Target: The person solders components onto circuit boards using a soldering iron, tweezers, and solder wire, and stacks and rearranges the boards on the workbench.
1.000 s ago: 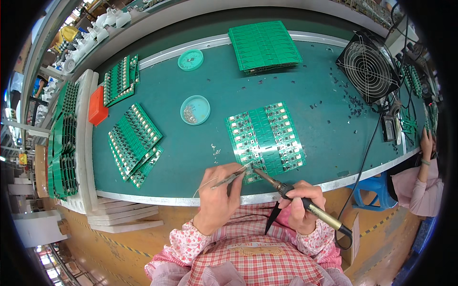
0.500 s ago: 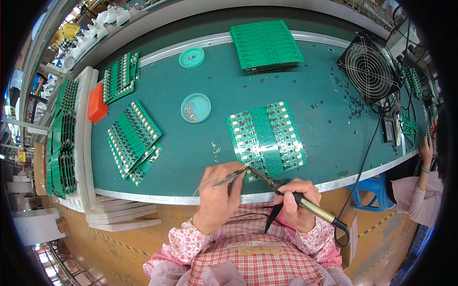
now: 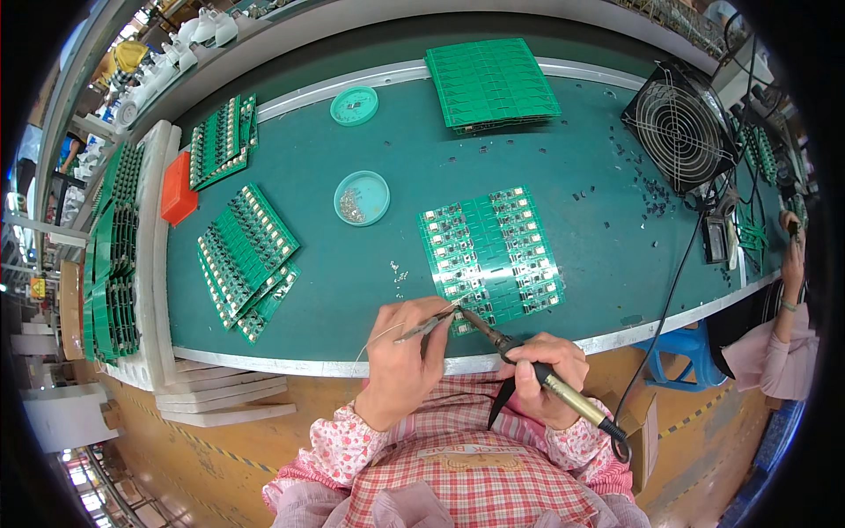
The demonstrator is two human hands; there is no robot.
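Note:
A green circuit board panel (image 3: 493, 251), with two columns of small parts, lies flat on the green bench mat. My right hand (image 3: 547, 370) is closed round the handle of a soldering iron (image 3: 565, 392), whose tip touches down at the panel's near left corner. Closed in my left hand (image 3: 407, 352) are metal tweezers (image 3: 422, 328), their points meeting the iron's tip at that same corner. A thin strand of solder wire (image 3: 374, 339) also runs through the left fingers. The joint itself is too small to make out.
Two round dishes hold small parts; the nearer dish (image 3: 362, 199) is left of the panel. Board stacks (image 3: 249, 255) lie at left, a bare-board stack (image 3: 493, 84) at the back. A fan (image 3: 682, 128) and scattered black parts stand right. The iron's cord (image 3: 662, 326) trails right. Another person's arm (image 3: 789, 282) shows far right.
The rear end of the soldering iron has swung slightly down and left with my right hand, its tip staying at the corner. At far right, the other person's hand has shifted upward.

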